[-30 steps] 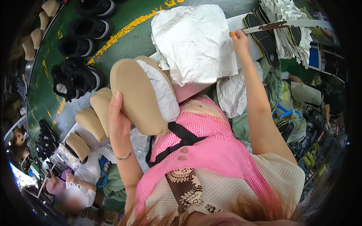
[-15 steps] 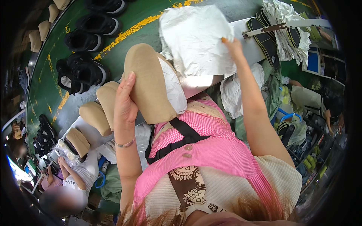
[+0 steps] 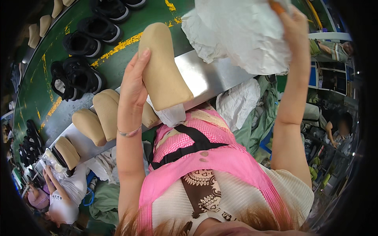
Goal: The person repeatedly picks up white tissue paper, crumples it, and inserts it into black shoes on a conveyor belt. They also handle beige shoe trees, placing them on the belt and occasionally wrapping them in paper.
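My left hand (image 3: 132,82) is closed round the side of a beige foot-shaped shoe form (image 3: 163,70), thumb on its face, holding it upright above the metal ledge. Crumpled white paper (image 3: 174,116) pokes out under the form's lower end. Away to the upper right, my right hand (image 3: 293,31) grips the edge of a wad of thin white paper sheets (image 3: 240,35), slightly blurred; an orange cover is on one fingertip. More beige shoe forms (image 3: 88,126) lie on the ledge left of my left hand, one partly hidden behind my wrist.
Black shoes (image 3: 82,43) stand on the green surface (image 3: 118,57) beyond the shiny metal ledge (image 3: 202,76). White paper (image 3: 238,102) and green plastic sheeting (image 3: 260,118) hang at the ledge's near side. Other people sit at the lower left (image 3: 65,192) and far right (image 3: 342,133).
My right hand has lifted the paper wad up and to the right, uncovering the metal ledge. My left hand has raised the shoe form and turned its face toward me.
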`<state>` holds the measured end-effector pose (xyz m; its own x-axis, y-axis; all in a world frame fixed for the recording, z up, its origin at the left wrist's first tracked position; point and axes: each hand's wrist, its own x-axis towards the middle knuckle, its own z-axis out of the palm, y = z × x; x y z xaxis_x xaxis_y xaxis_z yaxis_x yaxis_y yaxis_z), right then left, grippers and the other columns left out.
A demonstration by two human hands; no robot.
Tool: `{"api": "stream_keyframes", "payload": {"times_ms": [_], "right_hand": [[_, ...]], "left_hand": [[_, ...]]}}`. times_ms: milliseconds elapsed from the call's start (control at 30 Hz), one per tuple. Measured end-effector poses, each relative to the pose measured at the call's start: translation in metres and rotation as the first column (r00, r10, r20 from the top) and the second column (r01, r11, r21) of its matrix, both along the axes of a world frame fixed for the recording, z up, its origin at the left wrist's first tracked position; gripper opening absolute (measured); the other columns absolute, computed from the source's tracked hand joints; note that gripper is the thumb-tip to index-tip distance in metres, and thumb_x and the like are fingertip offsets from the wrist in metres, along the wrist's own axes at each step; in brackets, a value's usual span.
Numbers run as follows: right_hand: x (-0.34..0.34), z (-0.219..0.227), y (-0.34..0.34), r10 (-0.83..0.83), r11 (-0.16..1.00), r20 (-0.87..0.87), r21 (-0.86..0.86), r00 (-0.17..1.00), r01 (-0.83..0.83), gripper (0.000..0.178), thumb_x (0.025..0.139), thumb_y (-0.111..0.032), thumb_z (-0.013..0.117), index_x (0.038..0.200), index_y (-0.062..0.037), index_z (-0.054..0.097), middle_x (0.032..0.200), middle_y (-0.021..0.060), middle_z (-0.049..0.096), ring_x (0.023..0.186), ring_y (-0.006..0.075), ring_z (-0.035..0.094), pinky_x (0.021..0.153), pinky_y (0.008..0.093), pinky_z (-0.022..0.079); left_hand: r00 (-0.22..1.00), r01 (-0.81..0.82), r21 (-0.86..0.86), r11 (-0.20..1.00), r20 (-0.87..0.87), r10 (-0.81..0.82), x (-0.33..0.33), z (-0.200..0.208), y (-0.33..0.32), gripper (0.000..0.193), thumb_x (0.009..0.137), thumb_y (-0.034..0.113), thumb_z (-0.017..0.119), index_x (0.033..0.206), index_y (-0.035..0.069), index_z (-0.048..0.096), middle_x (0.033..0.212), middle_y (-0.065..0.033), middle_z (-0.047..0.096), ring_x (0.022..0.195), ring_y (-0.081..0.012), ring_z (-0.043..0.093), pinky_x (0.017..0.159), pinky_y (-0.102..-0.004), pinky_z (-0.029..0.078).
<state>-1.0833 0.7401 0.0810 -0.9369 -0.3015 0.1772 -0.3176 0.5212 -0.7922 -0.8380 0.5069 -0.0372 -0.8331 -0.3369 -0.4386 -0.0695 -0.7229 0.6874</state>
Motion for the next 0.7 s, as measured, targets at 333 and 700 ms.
{"api": "stream_keyframes", "payload": {"times_ms": [333, 700], "right_hand": [[-0.059, -0.102, -0.065, 0.64, 0.767, -0.378, 0.358, 0.669, -0.532, 0.032, 0.086, -0.022, 0.068, 0.118, -0.0177, 0.067, 0.077, 0.002, 0.067, 0.059, 0.0149, 0.06, 0.047, 0.0319, 0.047], [0.101, -0.19, 0.06, 0.838, 0.375, 0.206, 0.454, 0.505, -0.808, 0.024, 0.068, -0.006, 0.066, 0.09, -0.0119, 0.072, 0.076, 0.0081, 0.062, 0.071, 0.0281, 0.065, 0.063, 0.0396, 0.051]], "left_hand": [[0.964, -0.244, 0.127, 0.961, 0.141, 0.226, 0.031, -0.014, -0.017, 0.036, 0.098, 0.023, 0.057, 0.125, 0.0, 0.055, 0.117, -0.0098, 0.064, 0.106, -0.0207, 0.064, 0.093, -0.0362, 0.053], [0.94, -0.311, -0.029, 0.95, 0.14, 0.312, 0.053, -0.005, -0.059, 0.045, 0.103, 0.039, 0.042, 0.131, 0.005, 0.054, 0.128, -0.0099, 0.061, 0.114, -0.025, 0.06, 0.096, -0.0404, 0.051]]}}
